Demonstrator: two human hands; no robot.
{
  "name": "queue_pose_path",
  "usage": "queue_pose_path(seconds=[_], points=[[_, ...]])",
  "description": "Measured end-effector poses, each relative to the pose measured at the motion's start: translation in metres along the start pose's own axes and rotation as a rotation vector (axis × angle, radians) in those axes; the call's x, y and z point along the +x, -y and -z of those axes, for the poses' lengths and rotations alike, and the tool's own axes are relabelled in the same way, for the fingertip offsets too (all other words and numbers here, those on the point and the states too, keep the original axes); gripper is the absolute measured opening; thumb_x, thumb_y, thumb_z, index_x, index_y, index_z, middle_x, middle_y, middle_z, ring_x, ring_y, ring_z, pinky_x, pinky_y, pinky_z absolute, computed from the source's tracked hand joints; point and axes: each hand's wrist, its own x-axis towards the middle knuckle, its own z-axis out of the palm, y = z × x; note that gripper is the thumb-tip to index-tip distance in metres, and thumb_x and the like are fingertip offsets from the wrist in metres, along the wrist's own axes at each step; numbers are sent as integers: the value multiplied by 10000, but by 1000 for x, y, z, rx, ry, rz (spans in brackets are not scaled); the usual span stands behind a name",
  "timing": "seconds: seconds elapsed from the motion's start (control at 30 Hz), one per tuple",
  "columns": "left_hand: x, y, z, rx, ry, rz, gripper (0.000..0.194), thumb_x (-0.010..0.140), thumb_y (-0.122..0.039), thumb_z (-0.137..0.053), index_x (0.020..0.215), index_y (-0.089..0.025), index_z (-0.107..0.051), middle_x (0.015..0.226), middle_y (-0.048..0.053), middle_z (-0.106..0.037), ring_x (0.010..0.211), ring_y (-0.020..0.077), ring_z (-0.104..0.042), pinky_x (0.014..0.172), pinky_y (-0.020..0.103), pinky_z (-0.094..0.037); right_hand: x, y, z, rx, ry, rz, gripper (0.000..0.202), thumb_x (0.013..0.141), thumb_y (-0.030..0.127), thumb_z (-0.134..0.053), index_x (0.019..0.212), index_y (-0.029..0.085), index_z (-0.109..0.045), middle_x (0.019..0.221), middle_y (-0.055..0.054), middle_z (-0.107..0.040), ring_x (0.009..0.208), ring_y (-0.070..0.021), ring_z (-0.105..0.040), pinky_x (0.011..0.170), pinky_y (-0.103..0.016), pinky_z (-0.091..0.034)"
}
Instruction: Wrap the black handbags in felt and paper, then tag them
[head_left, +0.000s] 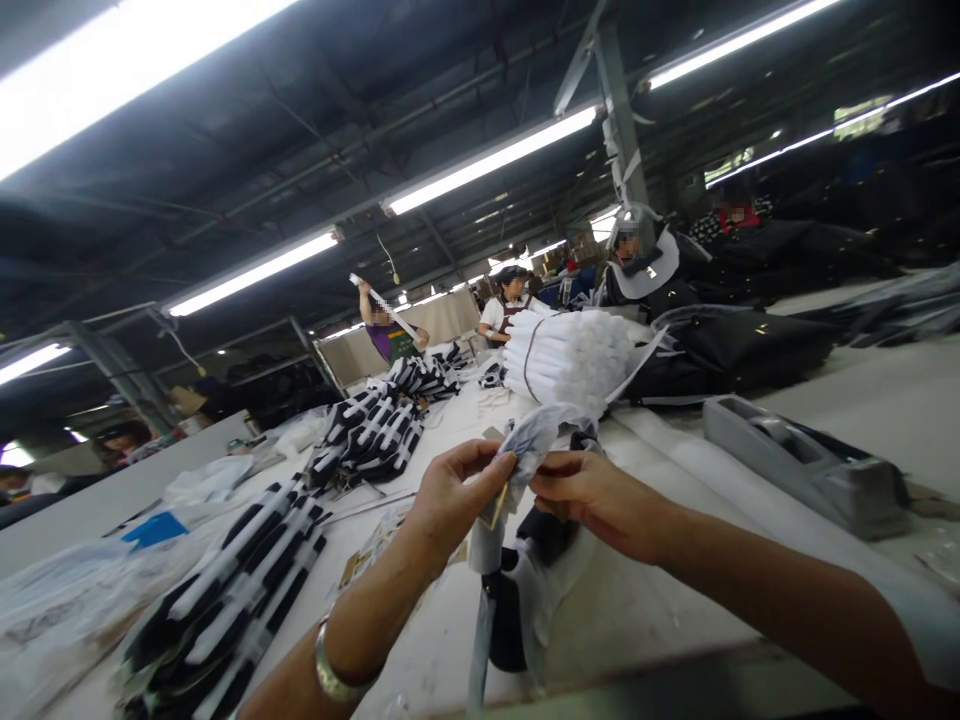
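Note:
My left hand [459, 492] pinches a crumpled whitish, see-through strip [534, 438] between thumb and fingers. On the other side, my right hand [600, 500] is closed on the same strip, its fingertips partly hidden. A black and white piece [508, 615] hangs below the hands over the table's front edge. Something thin and yellowish shows under my left thumb, too blurred to name. Just beyond the hands lies a bundle of white rolls [570, 355] with a dark band round it.
Black and white strips [232, 590] lie in piles on the left, near clear plastic bags [67, 610] and a blue piece [155, 530]. A grey tape dispenser [806, 465] stands right, before black material [739, 350]. Co-workers are across the table; one person [394, 335] raises a white strip.

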Motion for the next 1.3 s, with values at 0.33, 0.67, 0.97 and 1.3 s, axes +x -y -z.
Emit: queue_pose_path(seconds=[0.33, 0.67, 0.97, 1.3], points=[[2, 4, 4, 12, 16, -72, 389, 765, -545, -751, 887, -177, -726, 872, 41, -717, 807, 155, -643, 743, 229, -486, -13, 19, 1, 242, -22, -76, 133, 683, 231, -771, 812, 196, -768, 970, -45, -705, 941, -176, -593, 833, -277, -464], [5, 11, -6, -201, -124, 45, 861, 693, -478, -853, 1388, -197, -430, 974, 65, -710, 803, 165, -684, 720, 248, -507, -4, 18, -1, -164, -107, -35, 358, 807, 505, -738, 1070, 263, -749, 1120, -30, -710, 1062, -202, -570, 901, -337, -400], [2, 5, -12, -331, -2, 39, 423, 729, -449, -832, 995, -150, -695, 886, 42, -709, 775, 131, -638, 726, 216, -479, -1, 27, 9, -22, -30, -54, 258, 770, 379, -806, 944, 192, -771, 1023, -56, -738, 965, -169, -634, 907, -280, -476], [1, 3, -15, -216, -45, -3, 350, 750, -423, -813, 955, -159, -708, 834, 22, -708, 735, 113, -624, 693, 201, -457, -17, 4, 11, 150, -25, 101, 204, 789, 329, -794, 954, 210, -780, 1093, -62, -722, 1078, -222, -645, 1065, -351, -463]])
